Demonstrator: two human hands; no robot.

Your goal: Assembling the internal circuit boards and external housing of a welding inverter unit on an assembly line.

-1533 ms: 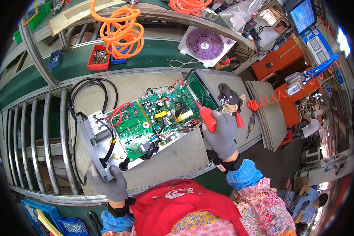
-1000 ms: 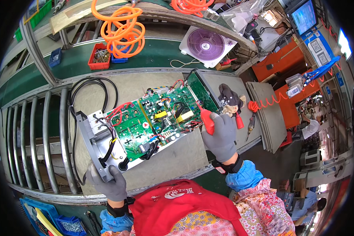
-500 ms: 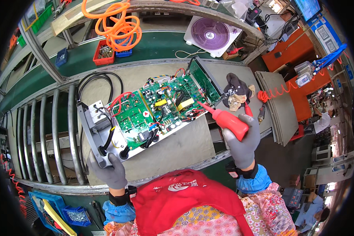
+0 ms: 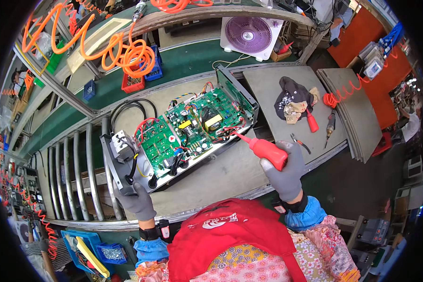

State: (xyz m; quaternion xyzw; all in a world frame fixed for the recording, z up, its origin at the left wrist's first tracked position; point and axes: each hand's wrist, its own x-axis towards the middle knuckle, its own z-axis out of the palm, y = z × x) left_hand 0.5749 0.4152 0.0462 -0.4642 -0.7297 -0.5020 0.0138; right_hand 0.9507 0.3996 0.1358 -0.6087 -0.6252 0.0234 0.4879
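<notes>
Electronics unit [image 4: 195, 134], one: open chassis, lying aslant on a gray sheet [image 4: 216, 176] in front of the person, between the two hands. Green circuit boards, face up; red wires [image 4: 148, 123] toward the left end; yellow-wrapped component [image 4: 214, 123] toward the right. Gray end panel [image 4: 114, 162] at left; upright green board [image 4: 231, 96] at right.

Left hand [image 4: 138, 203], gray-gloved: thumb and fingers closed about the near corner of the end panel; some fingertips hidden.

Right hand [image 4: 287, 171], gray-gloved: fingers wrapped around a red squeeze bottle [image 4: 269, 153], held tilted, its tapered nozzle directed at the unit's near edge, by the wiring at the right. Contact of the tip: cannot be told.

Black cable [image 4: 127, 104]: looped behind the unit's left end.

To the right, on the bench: dark cloth bundle [image 4: 287, 94]; second red bottle [image 4: 312, 123], just beside it; pliers [image 4: 301, 144], nearer the person; power driver [image 4: 331, 124], farther right; stacked panels [image 4: 357, 113] beyond.

To the left: metal rollers [image 4: 93, 155], in a row.

Far side: purple-and-white fan [image 4: 247, 35]; red bin [image 4: 132, 84]; orange coiled hose [image 4: 143, 55], hanging above it.

Near left: blue bin [image 4: 112, 254], holding small metal parts.
</notes>
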